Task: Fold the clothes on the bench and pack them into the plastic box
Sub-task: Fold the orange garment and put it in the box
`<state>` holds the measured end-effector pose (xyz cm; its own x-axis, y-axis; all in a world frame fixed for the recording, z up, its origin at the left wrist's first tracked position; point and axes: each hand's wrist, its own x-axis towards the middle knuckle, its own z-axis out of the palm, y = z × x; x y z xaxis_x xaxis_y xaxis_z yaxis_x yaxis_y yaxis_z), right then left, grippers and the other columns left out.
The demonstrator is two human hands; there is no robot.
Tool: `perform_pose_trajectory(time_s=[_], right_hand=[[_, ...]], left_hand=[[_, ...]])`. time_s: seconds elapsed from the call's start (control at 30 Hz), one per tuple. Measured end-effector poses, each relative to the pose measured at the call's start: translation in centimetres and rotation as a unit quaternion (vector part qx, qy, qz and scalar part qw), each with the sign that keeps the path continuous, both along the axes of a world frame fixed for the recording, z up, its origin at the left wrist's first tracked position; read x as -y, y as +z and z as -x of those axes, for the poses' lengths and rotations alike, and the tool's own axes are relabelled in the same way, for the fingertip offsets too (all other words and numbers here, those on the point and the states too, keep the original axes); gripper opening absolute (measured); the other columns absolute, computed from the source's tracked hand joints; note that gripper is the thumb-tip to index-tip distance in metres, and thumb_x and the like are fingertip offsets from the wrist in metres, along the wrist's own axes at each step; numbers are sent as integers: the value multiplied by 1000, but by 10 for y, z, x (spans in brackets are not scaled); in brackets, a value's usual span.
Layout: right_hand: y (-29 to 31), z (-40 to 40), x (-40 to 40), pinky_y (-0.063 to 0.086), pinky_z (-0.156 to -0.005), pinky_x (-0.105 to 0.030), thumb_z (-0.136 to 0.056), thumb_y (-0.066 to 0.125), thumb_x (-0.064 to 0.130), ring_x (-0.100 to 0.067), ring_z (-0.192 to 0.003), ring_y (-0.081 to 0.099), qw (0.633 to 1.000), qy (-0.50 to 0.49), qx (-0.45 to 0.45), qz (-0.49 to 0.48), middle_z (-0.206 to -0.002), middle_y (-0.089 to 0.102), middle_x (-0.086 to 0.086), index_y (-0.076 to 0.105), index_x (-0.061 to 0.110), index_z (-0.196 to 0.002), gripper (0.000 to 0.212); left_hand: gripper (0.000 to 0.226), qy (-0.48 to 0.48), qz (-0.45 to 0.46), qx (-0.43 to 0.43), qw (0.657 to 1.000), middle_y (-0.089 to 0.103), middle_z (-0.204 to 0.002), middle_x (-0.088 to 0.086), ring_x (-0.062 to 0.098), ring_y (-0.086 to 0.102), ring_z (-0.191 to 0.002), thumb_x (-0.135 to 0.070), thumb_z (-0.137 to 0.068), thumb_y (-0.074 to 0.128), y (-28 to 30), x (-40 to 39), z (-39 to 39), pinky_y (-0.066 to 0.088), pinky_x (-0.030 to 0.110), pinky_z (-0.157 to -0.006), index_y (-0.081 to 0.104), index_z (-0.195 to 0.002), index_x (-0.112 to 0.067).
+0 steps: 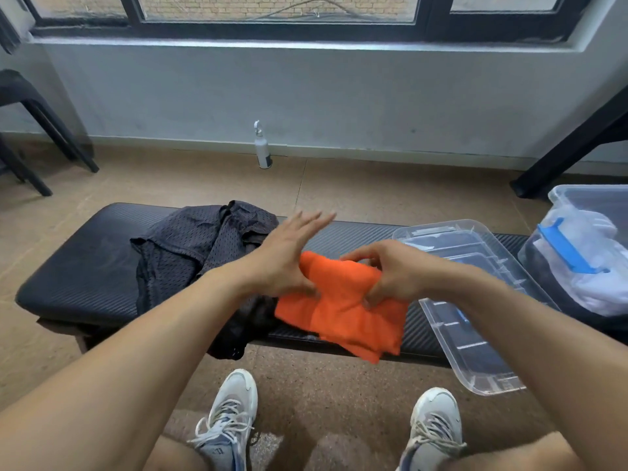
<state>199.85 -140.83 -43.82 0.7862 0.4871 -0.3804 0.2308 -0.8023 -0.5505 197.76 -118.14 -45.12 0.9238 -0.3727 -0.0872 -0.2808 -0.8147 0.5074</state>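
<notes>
- Left hand has straight, spread fingers, its thumb side touching the orange garment at that cloth's 10 o'clock edge.
- Right hand pinches the orange garment's top fold with curled fingers.
- Dark mesh garment lies crumpled at 9 o'clock of the orange one, both on the black bench.
- At 3 o'clock lies a clear lid; beyond it, the plastic box holds white cloth.
</notes>
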Motion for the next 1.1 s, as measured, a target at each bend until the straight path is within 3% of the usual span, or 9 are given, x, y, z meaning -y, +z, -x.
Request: perform_pose_trajectory(time_s=[0.07,0.13,0.2,0.27,0.4,0.57,0.7,0.83,1.1], right_hand=[[4,-1,8,42,-54,-13,-66,85,13,-1,-69,61,998,38,34,41,-88,67,17,63,39,-128,71],[2,0,9,46,-62,-18,-67,83,15,-5,-77,64,996,55,54,47,-95,69,15,64,40,-126,66],[1,0,9,52,-71,-25,-69,82,19,-12,-87,65,996,44,64,33,-105,68,13,64,40,-125,62],[-2,0,10,51,-75,-27,-68,88,29,-13,-92,63,996,40,67,38,-105,63,14,62,37,-125,64],[-8,-2,13,40,-60,-23,-58,94,35,-14,-84,59,992,45,89,72,-88,60,15,63,33,-111,61],[-3,-9,20,51,-78,-31,-61,93,38,-18,-97,62,990,-18,127,53,-112,66,4,62,29,-126,73],[-21,-8,21,42,-108,-39,-61,89,55,-23,-128,51,984,-13,151,93,-136,57,-3,45,28,-146,100],[-17,-7,22,34,-114,-42,-58,83,69,-30,-137,38,970,-17,161,183,-147,50,-6,31,23,-155,119],[-17,4,9,37,-99,-41,-50,83,74,-29,-118,46,948,36,145,281,-124,56,-8,54,19,-115,90]], left_hand=[[102,-53,-38,-13,998,21,-164,-13,12,1,-155,-41,-65,91,-5,5,4,6,36,-123,39,-152,-37],[66,-63,-59,-25,996,51,-146,-8,18,36,-144,-45,-70,87,-14,10,4,31,33,-116,61,-129,-32],[28,-41,-27,-54,997,67,-103,-9,18,62,-101,-37,-77,82,-17,12,3,50,30,-81,63,-97,-30],[21,-18,-4,-69,997,62,-80,-10,13,60,-77,-30,-83,78,-17,10,1,42,24,-61,57,-80,-28],[15,32,44,-135,989,68,-83,-12,4,62,-75,-37,-92,71,-7,7,-1,42,18,-62,62,-84,-30],[20,56,43,-141,988,69,-89,-10,8,64,-80,-39,-89,74,-10,3,-4,47,20,-67,66,-99,-24],[70,62,5,-74,995,61,-130,-10,10,57,-119,-45,-76,84,-21,3,-3,46,30,-101,52,-137,-31],[86,14,-32,-44,998,51,-148,-4,16,46,-135,-53,-73,83,-22,15,3,38,36,-113,45,-147,-31],[77,6,-157,-28,987,63,-128,-6,18,59,-114,-57,-61,87,-12,34,7,47,33,-91,56,-127,-35]])
